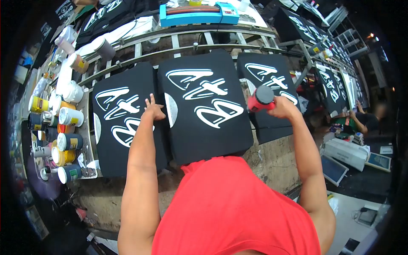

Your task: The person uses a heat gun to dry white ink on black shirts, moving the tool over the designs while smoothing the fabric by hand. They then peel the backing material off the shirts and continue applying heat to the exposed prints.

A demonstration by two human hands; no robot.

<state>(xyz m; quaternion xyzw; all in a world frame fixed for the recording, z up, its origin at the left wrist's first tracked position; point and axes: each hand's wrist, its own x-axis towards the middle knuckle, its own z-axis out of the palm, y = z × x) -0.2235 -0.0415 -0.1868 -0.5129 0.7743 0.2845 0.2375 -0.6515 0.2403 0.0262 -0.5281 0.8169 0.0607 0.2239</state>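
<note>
Three black fabric pieces with white lettering lie side by side: a left one (114,157), a middle one (187,127) and a right one (272,123). My left hand (154,109) has its fingers spread at the right edge of the left piece, near the middle one, and holds nothing. In my right hand (284,108) is a red tool with a round dark end (260,99), looking like a heat gun or dryer. The tool is above the left part of the right piece; its nozzle is hard to make out.
Many paint tubs (71,117) crowd a shelf at the left. A metal rail frame (170,42) runs behind the pieces, with a blue machine (199,15) beyond it. Another person (369,121) is at the far right, near leaning frames (334,169).
</note>
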